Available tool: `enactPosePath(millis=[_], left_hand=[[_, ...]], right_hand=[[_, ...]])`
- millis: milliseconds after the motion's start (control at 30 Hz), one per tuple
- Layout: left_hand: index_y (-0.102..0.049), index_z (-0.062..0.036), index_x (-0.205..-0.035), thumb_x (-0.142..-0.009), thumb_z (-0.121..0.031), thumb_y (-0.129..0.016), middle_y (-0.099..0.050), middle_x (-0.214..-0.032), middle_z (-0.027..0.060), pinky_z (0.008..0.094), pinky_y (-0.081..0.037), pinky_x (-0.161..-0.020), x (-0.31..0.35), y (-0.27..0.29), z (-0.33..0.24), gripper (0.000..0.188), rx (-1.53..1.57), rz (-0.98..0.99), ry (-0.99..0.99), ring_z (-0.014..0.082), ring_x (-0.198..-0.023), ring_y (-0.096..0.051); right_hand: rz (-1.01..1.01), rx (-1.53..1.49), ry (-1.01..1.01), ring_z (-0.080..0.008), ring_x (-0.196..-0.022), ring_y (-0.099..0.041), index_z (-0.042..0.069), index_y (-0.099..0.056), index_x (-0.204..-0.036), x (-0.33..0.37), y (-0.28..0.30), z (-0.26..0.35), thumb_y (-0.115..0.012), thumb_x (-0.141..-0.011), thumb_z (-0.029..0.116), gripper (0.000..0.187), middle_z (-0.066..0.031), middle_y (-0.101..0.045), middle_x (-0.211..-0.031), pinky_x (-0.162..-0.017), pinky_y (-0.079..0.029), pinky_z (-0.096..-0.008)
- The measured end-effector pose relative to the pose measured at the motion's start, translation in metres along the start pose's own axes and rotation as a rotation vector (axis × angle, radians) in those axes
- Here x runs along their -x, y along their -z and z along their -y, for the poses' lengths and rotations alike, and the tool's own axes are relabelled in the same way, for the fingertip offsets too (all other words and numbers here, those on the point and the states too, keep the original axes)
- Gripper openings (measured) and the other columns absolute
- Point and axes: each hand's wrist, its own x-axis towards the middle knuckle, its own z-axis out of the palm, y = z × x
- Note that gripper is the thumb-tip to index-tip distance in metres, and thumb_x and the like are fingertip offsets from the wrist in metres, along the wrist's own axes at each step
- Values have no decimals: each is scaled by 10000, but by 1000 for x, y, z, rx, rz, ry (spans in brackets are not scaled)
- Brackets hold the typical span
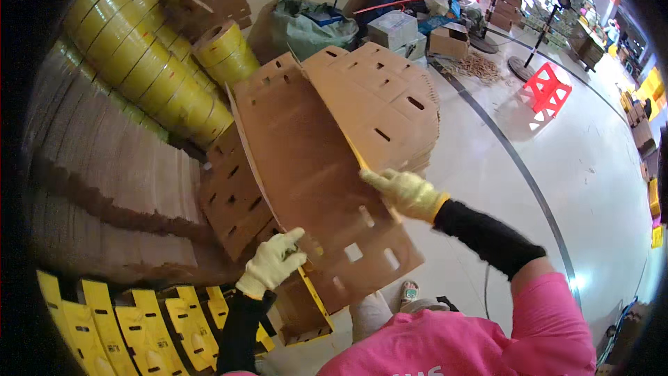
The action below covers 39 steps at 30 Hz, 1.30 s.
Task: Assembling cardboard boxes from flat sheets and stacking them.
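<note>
In front of me is a partly folded cardboard box (299,139), brown inside, with slots cut through its ends and a yellow edge near me. Its two long sides stand up at a slant. My right hand (409,193), in a pale yellow knitted glove, is closed on the upper edge of the right side. At the near left corner my left hand (271,264), gloved alike, curls its fingers over the left edge; its thumb's underside is hidden. Right behind the box rises a stack of flat brown cardboard blanks (390,97) with slots.
Yellow-wrapped rolls (132,56) lean at the far left, above a tall cardboard stack (118,181). Yellow cut pieces (139,327) stand at the lower left. A green sack (306,28), cartons (393,31), a red stool (547,90) and pedestal fans (525,68) stand farther back.
</note>
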Motion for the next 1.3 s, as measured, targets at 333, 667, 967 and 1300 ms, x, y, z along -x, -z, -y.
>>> enactPosePath(millis=[333,667,967,1300], left_hand=[[-685,-168,-882,-841,-283,-737,-694,-970,74,420,-575,-792,-37,21,26,133,-1172,-224,-579,281,-848,-706],[-641,-150,-1140,-981,-356,-639,-685,-943,92,411,-589,-649,-98,-50,-16,261,-938,-303,-788,296,-833,-717],[-639,-142,-1246,-1023,-319,-583,-713,-1051,127,474,-577,-779,-93,-34,-32,290,-812,-130,-515,377,-921,-692],[-579,-92,-1367,-1028,-277,-504,-685,-1172,242,476,-524,-953,-163,1,-92,394,-774,445,-532,397,-1104,-663]], right_hand=[[45,474,682,-240,-841,-675,167,-646,-798,-55,13,9,-697,-791,324,165,-13,-650,-850,-768,-538,-423],[-221,400,340,-302,-1010,-643,125,-693,-945,-46,-14,51,-698,-837,296,203,-102,-646,-1049,-887,-515,-463],[175,-977,-354,-276,-1271,-594,-39,-215,-1602,121,-19,73,-813,-850,248,1003,-219,-512,-1502,-1029,-499,-428],[-71,22,-159,-380,-904,-698,113,-622,-1166,-100,91,71,-790,-793,261,435,-148,-716,-1010,-776,-561,-455]])
